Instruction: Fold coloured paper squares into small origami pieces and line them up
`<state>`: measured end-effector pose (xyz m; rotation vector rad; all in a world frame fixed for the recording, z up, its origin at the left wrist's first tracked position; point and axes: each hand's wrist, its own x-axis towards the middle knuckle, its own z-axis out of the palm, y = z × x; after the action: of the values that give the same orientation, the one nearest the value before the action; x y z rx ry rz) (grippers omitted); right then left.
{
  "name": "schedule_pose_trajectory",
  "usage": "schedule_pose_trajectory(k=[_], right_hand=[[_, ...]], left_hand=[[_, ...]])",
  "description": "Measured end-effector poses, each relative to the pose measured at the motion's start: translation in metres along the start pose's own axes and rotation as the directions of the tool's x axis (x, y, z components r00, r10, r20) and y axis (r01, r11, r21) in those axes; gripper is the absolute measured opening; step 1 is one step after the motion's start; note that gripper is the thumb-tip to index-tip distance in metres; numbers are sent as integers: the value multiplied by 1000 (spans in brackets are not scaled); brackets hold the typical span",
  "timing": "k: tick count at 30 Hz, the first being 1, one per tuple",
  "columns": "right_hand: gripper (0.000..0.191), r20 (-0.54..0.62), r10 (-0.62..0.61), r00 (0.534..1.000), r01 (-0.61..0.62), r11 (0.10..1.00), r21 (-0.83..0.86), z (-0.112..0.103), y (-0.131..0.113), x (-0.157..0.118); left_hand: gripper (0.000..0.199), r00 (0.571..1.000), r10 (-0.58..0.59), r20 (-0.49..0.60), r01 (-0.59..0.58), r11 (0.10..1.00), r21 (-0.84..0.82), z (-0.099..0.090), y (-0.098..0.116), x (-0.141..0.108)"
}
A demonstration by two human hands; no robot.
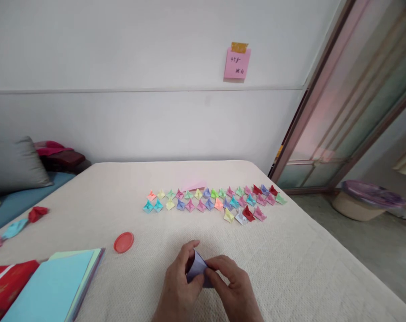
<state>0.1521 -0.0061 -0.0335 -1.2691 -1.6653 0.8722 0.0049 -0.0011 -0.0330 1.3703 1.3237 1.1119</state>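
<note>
Between my two hands, low in the middle of the head view, is a small folded piece of purple paper (197, 264). My left hand (182, 277) is closed on its left side, with the thumb pressed on the front face and the fingers behind. On the right edge, the thumb and forefinger of my right hand (231, 279) pinch the paper. Part of the paper is hidden by the fingers. Beyond my hands stand rows of small folded paper boats (201, 205) in many colours, with a flat pink sheet of paper (193, 185) behind them.
A stack of coloured paper (55, 286) lies at the lower left beside a red packet (10, 286). Nearby is a round red lid (124, 242). Folded paper pieces (38, 213) lie along the left edge. A pink note (237, 63) is taped to the wall; a tub (365, 201) stands right.
</note>
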Motion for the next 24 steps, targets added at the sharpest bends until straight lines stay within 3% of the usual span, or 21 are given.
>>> schedule_pose_trajectory(k=[7,14,18,21,24], right_hand=[[15,-62,-123,991,112,982,-150,7,15,-4],[19,-73,-107,992,99,990,-102,5,9,-4],[23,-151,10,989,-1,998,61,5,9,-3],[25,-188,139,972,-104,977,188,4,7,-2],[25,-216,229,949,-161,943,292,3,5,0]], left_hand=[[54,999,32,-23,-30,998,56,1,3,-3],[62,1000,22,21,-23,999,35,-1,-3,-1],[62,997,52,-61,-61,984,-166,3,1,-3],[57,999,19,-49,-39,894,-446,5,5,-3],[48,999,-32,-12,18,807,-590,5,7,-1]])
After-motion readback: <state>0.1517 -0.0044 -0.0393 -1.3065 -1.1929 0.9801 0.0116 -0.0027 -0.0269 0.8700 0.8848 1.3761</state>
